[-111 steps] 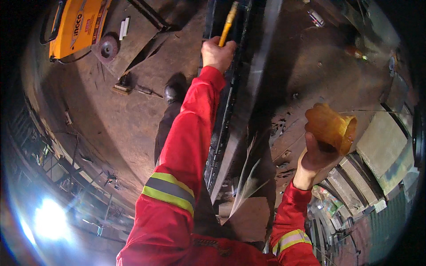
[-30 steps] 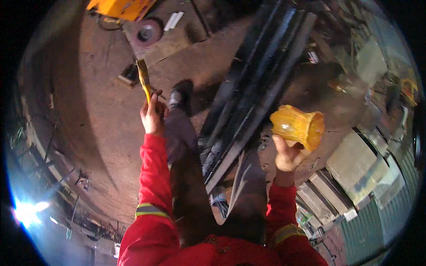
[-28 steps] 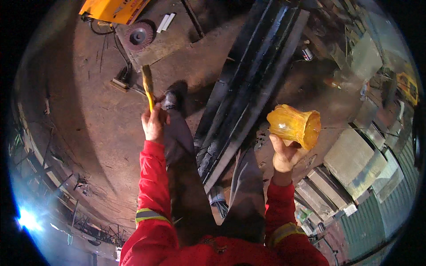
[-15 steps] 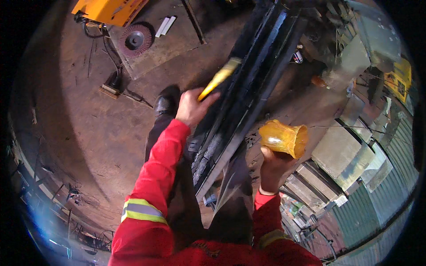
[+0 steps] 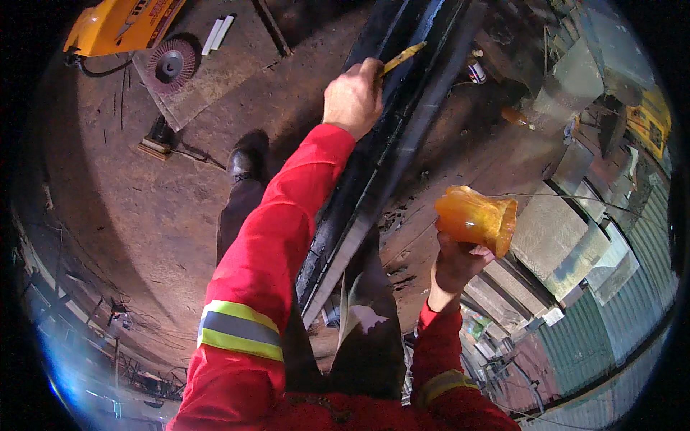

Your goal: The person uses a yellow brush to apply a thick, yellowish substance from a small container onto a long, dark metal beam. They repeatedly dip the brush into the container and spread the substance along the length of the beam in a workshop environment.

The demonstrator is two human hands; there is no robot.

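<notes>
My left hand (image 5: 353,99) is closed around the handle of a yellow paintbrush (image 5: 404,57). The brush reaches over a long, black-coated metal beam (image 5: 381,154) that runs from between my legs toward the far side. Whether its tip touches the metal I cannot tell. Off to the right of the beam, my right hand (image 5: 454,262) grips an amber, see-through plastic container (image 5: 474,219) from below. It lies tilted, its ragged-rimmed mouth facing right; what is inside cannot be seen.
On the floor at the far left are a flap disc (image 5: 171,66), two white sticks (image 5: 218,34) and an orange machine (image 5: 122,27). A small can (image 5: 476,70) stands beyond the beam. Metal sheets and blocks (image 5: 550,244) are stacked at right. My left boot (image 5: 246,161) is beside the beam.
My left hand has moved away from me and to the right with the paintbrush, farther along the beam. The amber container has shifted slightly to the right in view.
</notes>
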